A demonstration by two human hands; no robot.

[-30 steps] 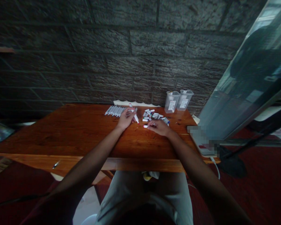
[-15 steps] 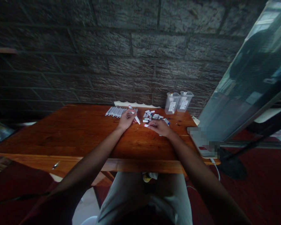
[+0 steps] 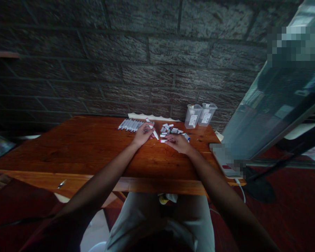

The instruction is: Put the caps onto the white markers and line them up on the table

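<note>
My left hand (image 3: 143, 135) is closed around a white marker (image 3: 155, 133), which slants with its lower end towards my right hand. Between the fingers of my right hand (image 3: 179, 142) is a small white marker cap (image 3: 163, 141) with a pinkish-red end. The cap and the marker's lower end are very close; whether they touch I cannot tell. Beside my left hand lies a row of grey-white markers (image 3: 130, 125), side by side. Just beyond my right hand is a loose pile of caps (image 3: 169, 128), partly hidden by that hand.
Two clear plastic containers (image 3: 193, 117) with labels stand at the table's back right. A white wavy-edged strip (image 3: 152, 117) lies along the stone-block wall. A flat, partly blurred-out device (image 3: 225, 164) with a white cable sits at the right edge of the wooden table (image 3: 81, 150).
The cap in my right hand has shifted slightly left, closer to the marker's lower end. My left hand still holds the marker in nearly the same place.
</note>
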